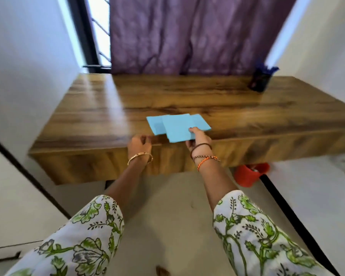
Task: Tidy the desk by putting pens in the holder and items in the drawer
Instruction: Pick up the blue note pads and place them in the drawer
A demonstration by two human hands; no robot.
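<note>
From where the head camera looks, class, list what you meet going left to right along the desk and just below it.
Window grille → left hand at the desk's front edge → blue papers → right hand pinching them → red bin under the desk → pen holder.

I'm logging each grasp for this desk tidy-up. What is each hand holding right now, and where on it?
The right hand pinches the blue paper stack at its near right corner. The left hand curls at the desk's front edge; whether it grips anything cannot be told.
</note>
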